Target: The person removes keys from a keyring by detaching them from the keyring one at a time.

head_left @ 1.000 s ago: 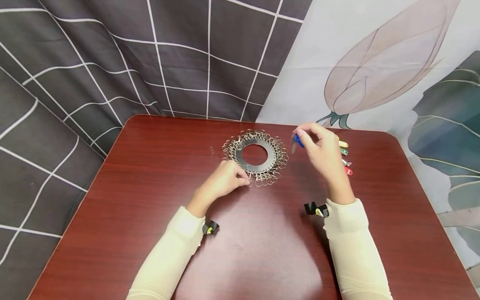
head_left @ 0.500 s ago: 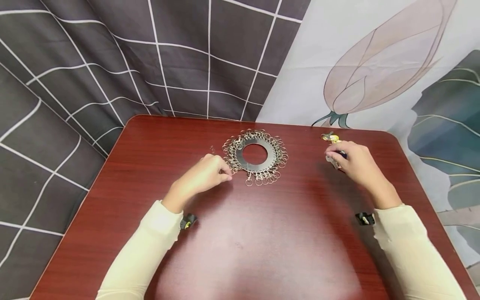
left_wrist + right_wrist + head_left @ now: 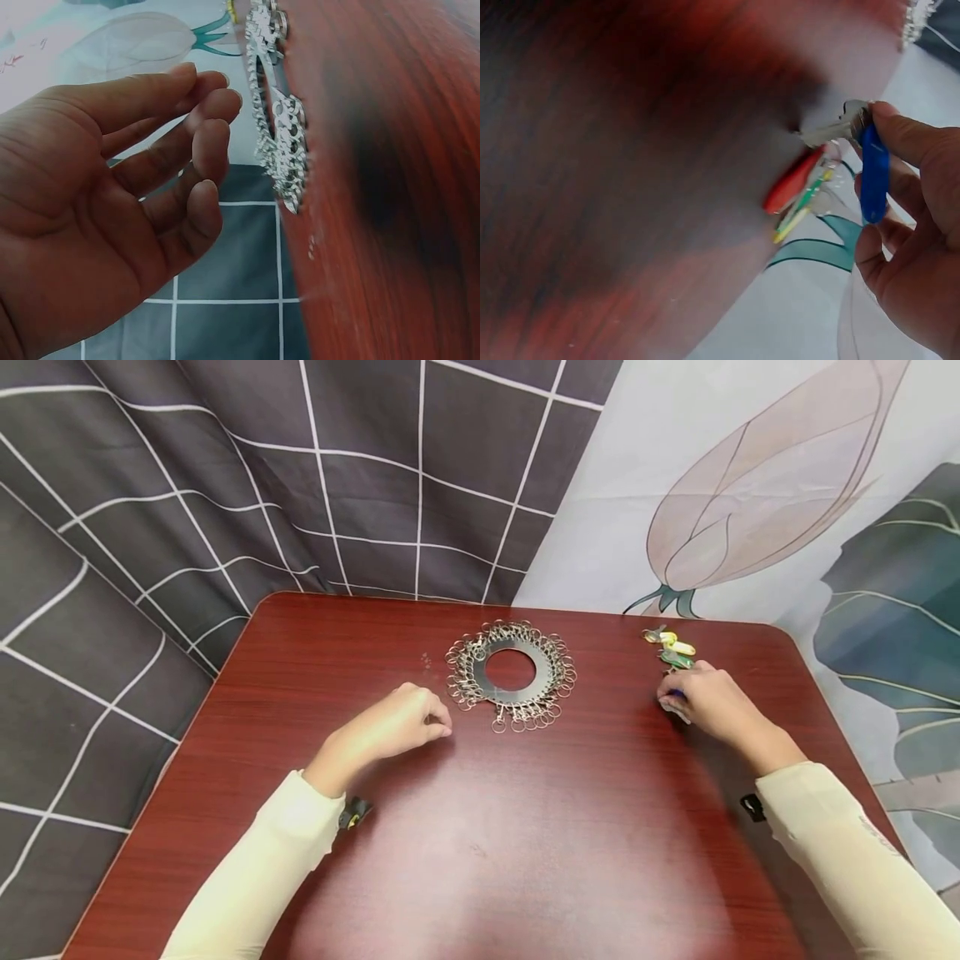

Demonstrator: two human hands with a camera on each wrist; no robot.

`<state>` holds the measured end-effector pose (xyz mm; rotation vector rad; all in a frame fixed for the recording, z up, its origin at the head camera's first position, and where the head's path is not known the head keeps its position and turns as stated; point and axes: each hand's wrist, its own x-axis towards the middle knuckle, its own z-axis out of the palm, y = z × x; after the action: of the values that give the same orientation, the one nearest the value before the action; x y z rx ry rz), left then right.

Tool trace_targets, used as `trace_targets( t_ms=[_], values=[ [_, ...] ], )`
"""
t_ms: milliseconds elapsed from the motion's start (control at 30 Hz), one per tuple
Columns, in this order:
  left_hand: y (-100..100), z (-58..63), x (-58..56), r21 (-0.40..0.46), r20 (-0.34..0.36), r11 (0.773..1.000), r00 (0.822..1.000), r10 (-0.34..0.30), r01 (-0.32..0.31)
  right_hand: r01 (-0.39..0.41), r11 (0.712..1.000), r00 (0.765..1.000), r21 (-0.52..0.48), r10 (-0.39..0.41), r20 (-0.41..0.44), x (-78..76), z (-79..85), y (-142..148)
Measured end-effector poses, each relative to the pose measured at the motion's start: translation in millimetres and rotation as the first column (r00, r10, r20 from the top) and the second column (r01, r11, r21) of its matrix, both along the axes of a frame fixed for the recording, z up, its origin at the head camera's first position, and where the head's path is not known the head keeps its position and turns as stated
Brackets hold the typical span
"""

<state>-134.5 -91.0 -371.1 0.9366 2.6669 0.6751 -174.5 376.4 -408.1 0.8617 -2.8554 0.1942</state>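
My right hand [image 3: 708, 700] is low over the table's right side and pinches a metal key [image 3: 831, 133] between thumb and fingers. A blue key tag [image 3: 874, 176] hangs from that key against the fingers. Beside this hand lie keys with a yellow tag [image 3: 679, 648], a green tag [image 3: 677, 661] and a red tag [image 3: 795, 181]; the red one is hidden in the head view. My left hand [image 3: 401, 722] hovers left of centre with loosely bent fingers, holding nothing. Near it lies a flat metal ring [image 3: 543, 673] with many small clips and split rings around its rim.
The reddish-brown table [image 3: 480, 852] runs back to a dark checked curtain [image 3: 367, 493] and a pale curtain with a flower print [image 3: 615, 527]. Its rounded far-right corner is just beyond the keys.
My right hand has carried the blue-tagged key rightward from beside the metal ring and down to the other keys. My left hand has let go of a split ring and drawn back left.
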Motion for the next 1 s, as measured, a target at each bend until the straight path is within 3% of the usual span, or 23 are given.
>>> trace_targets(
  t_ms=[367, 500, 767, 1000],
  values=[
    [-17, -5.6, 2.3, -0.013, -0.012, 0.999, 0.999, 0.036, -0.036, 0.103, 0.995, 0.994, -0.010, -0.103, 0.026, -1.3, -8.3, 1],
    [-22, -7.1, 2.3, 0.008, -0.049, 0.996, 0.994, 0.093, -0.093, 0.144, 0.987, 0.989, -0.066, -0.141, 0.054, -1.4, -6.0, 0],
    [-34, -17.8, 10.5, 0.063, -0.186, 0.967, 0.949, 0.255, -0.247, 0.253, 0.938, 0.966, -0.235, -0.260, 0.005, 17.9, 6.3, -3],
    [-48, -23.0, 21.4, 0.032, -0.288, 0.955, 0.913, 0.290, -0.294, 0.236, 0.946, 0.962, -0.222, -0.260, -0.084, 41.8, 8.8, -8]
  ],
)
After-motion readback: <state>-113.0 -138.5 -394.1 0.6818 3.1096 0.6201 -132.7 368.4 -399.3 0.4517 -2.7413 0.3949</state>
